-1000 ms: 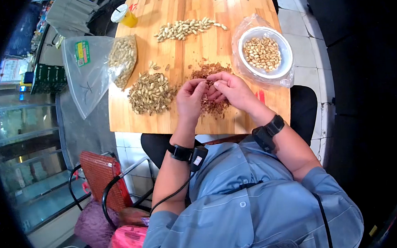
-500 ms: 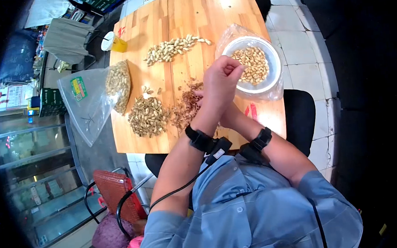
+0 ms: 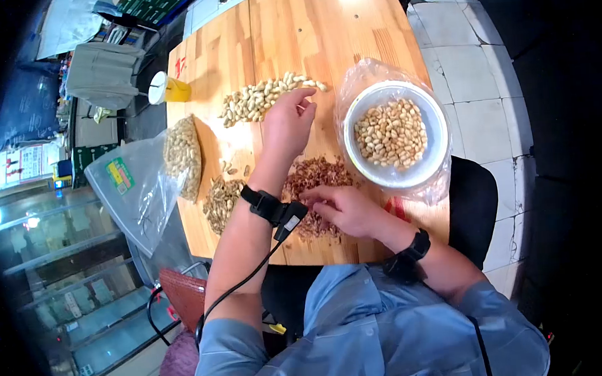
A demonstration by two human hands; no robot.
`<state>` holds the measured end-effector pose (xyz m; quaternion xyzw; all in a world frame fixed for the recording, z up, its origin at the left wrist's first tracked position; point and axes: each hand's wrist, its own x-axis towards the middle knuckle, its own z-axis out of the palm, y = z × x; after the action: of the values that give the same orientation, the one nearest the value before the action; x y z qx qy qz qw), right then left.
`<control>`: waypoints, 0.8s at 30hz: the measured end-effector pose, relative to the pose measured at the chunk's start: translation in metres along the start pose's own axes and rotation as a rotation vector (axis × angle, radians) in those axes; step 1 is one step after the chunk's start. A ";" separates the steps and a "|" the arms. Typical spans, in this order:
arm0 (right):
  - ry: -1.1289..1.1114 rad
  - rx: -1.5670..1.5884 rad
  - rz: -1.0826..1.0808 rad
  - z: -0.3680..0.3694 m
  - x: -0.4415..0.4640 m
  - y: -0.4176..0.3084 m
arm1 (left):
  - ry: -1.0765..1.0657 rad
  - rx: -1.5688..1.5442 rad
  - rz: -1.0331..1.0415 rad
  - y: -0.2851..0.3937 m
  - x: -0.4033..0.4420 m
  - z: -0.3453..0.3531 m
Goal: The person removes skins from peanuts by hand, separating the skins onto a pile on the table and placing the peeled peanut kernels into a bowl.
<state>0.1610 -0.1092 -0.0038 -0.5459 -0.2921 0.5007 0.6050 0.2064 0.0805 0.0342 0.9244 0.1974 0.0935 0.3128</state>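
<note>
My left hand (image 3: 287, 125) is at the near edge of a row of unshelled peanuts (image 3: 249, 103), its fingers bent and a little apart, with nothing visible between them. Over a heap of reddish-brown peanut skins (image 3: 319, 173) is my right hand (image 3: 344, 209), palm down, with loosely bent, parted fingers and nothing seen in them. To the right, shelled peanuts (image 3: 391, 134) lie in a white bowl (image 3: 437, 135) wrapped in clear plastic. A heap of empty shells (image 3: 220, 203) is partly hidden by my left forearm.
A clear bag of unshelled peanuts (image 3: 182, 157) hangs over the left edge of the wooden table (image 3: 292, 37). Near the far left corner stands a yellow drink cup (image 3: 169, 89). A red chair (image 3: 183, 295) is at lower left, a black seat (image 3: 474, 208) at right.
My left hand went from the skins to the bowl with a pinch, then back left to the unshelled peanuts, its fingers parting. My right hand stayed by the skins. The view has shifted.
</note>
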 end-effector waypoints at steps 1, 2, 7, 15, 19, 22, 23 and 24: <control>-0.005 0.013 -0.007 -0.002 0.001 0.000 | -0.016 0.010 0.044 -0.001 0.009 0.006; -0.017 0.025 0.015 -0.004 0.001 -0.001 | -0.025 0.063 0.086 -0.002 0.017 0.013; -0.066 -0.044 0.005 -0.020 0.003 -0.006 | -0.019 0.268 0.124 -0.016 0.041 0.041; -0.006 0.161 0.059 -0.008 0.000 0.002 | -0.031 -0.707 -0.293 -0.019 -0.015 -0.003; 0.231 0.276 -0.059 -0.002 -0.001 -0.028 | 0.010 -1.077 -0.360 0.000 -0.082 -0.039; 0.378 0.241 -0.199 0.007 0.001 -0.039 | 0.020 -1.180 -0.331 0.006 -0.127 -0.050; 0.352 0.277 -0.241 0.010 0.002 -0.043 | 0.027 -1.211 -0.314 0.008 -0.139 -0.052; 0.327 0.313 -0.282 0.015 0.003 -0.048 | 0.016 -1.238 -0.294 0.012 -0.150 -0.055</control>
<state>0.1620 -0.0964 0.0453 -0.4732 -0.1828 0.3558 0.7849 0.0580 0.0377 0.0777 0.5348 0.2341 0.1534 0.7973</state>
